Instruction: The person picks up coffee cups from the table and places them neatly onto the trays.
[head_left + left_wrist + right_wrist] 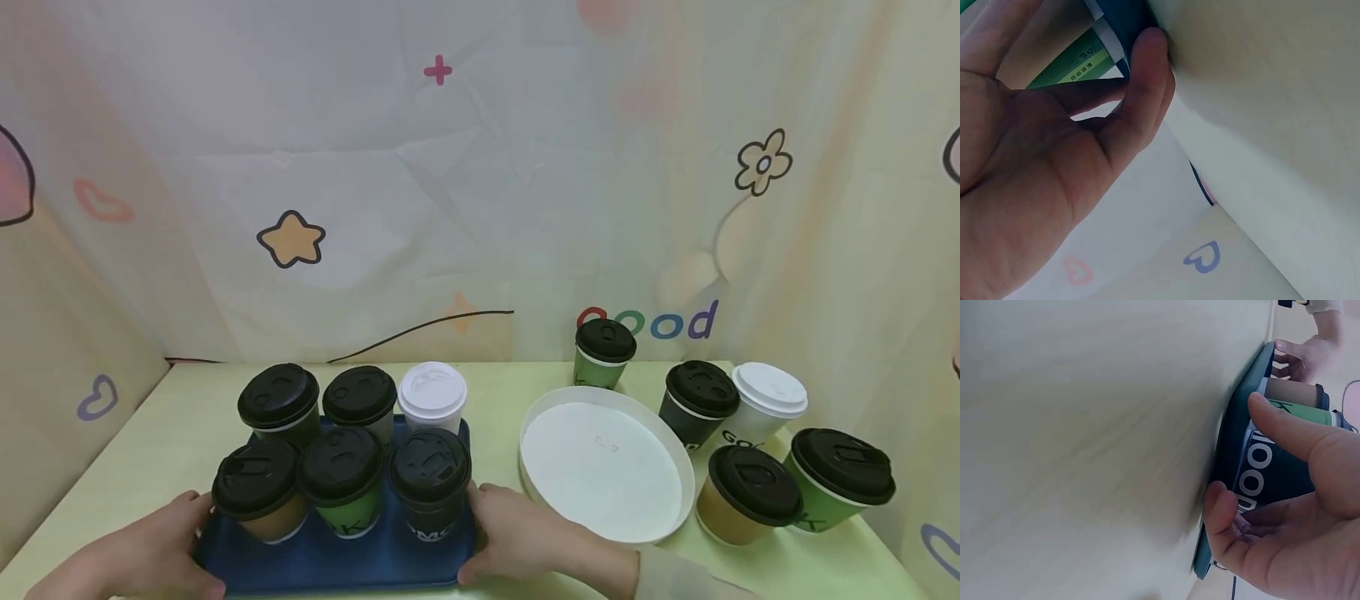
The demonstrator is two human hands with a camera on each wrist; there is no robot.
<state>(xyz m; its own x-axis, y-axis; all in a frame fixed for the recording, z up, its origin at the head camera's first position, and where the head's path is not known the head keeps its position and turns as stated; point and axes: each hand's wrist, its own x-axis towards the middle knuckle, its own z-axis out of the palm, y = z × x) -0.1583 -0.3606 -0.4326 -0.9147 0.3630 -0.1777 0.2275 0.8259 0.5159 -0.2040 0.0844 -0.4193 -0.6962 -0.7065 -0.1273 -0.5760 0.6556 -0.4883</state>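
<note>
A dark blue tray (315,571) bears several lidded paper coffee cups in two rows. The front row has a brown cup (258,483), a green cup (341,475) and a dark cup (431,479), all black-lidded. Behind them, a white-lidded cup (432,396) stands beside two with black lids. My left hand (150,550) grips the tray's left edge; in the left wrist view its fingertips (1150,50) curl at the rim. On the opposite edge, my right hand (517,529) holds the tray, thumb near the dark cup's side and fingers bent round the rim (1219,506).
Right of the tray lies a round white shallow dish (607,467). A small green cup (602,354) stands behind it. At the table's right are a dark cup (693,404), a white cup (765,400), a brown cup (742,496) and a green cup (836,479). A patterned curtain (360,167) hangs behind.
</note>
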